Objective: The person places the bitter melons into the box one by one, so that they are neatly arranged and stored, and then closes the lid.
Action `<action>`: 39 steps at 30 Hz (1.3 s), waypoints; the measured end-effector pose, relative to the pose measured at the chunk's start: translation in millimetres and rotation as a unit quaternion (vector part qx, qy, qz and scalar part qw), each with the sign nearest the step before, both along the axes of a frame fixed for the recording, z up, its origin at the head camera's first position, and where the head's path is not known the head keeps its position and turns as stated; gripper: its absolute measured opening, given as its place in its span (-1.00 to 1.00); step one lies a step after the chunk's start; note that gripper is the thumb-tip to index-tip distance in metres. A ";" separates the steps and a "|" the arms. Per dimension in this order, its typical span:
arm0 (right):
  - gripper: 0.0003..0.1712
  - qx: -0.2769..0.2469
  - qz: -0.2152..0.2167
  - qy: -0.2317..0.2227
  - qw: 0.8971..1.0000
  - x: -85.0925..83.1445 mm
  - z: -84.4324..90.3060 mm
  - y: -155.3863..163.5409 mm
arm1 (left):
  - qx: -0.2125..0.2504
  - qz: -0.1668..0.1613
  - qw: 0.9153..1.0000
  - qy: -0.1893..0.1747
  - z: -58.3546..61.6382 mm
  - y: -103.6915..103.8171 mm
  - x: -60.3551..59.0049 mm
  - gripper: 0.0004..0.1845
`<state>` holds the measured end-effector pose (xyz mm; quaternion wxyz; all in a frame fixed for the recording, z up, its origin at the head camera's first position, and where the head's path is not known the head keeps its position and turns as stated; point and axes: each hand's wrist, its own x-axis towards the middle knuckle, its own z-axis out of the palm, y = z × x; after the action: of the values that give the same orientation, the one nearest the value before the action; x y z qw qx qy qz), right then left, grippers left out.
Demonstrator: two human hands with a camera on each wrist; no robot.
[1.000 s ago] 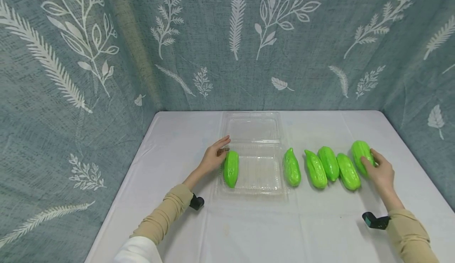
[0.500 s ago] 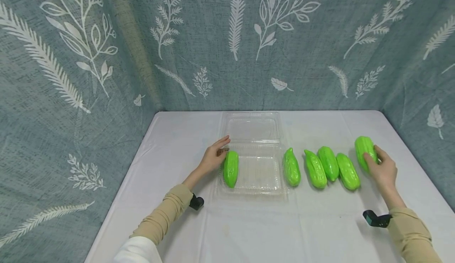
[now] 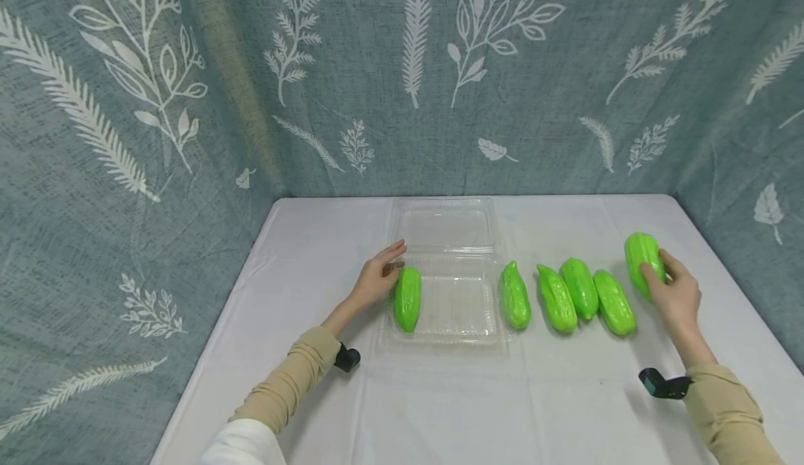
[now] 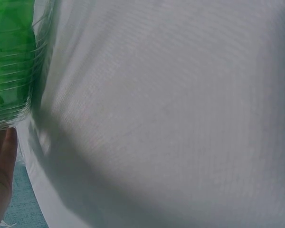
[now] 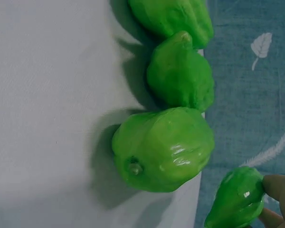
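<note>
Gripping a gourd with curled fingers, the right hand holds it at 3 o'clock of the tray. The left hand, fingers relaxed, rests at the tray's 9 o'clock edge beside a second gourd inside.

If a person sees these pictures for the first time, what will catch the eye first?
Bright green gourds: four lie in a row on the white table, and the right hand holds a fifth one at the row's right end. Another gourd lies in the clear plastic tray, beside the left hand.
</note>
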<state>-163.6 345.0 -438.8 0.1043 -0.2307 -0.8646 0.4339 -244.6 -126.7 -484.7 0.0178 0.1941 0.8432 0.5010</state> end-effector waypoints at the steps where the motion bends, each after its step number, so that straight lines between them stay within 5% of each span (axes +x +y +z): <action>1: -0.32 -0.003 -0.001 0.002 1.000 -0.4 0.8 -1.2 | 0.000 -0.001 1.000 0.001 -0.1 0.0 -0.1 -0.51; 32: -0.31 -0.053 0.034 0.043 0.997 -1.3 13.5 -41.9 | 0.000 -0.002 1.000 0.017 -0.5 2.1 4.7 -0.51; 39: -0.30 -0.056 0.055 0.048 0.996 -0.2 16.1 -48.6 | 0.001 -0.006 1.000 0.018 25.4 6.4 19.5 -0.53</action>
<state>-163.8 296.4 -422.6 0.1082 -0.1673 -0.8446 0.4970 -225.1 -120.3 -459.3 0.0051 0.2079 0.8418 0.4981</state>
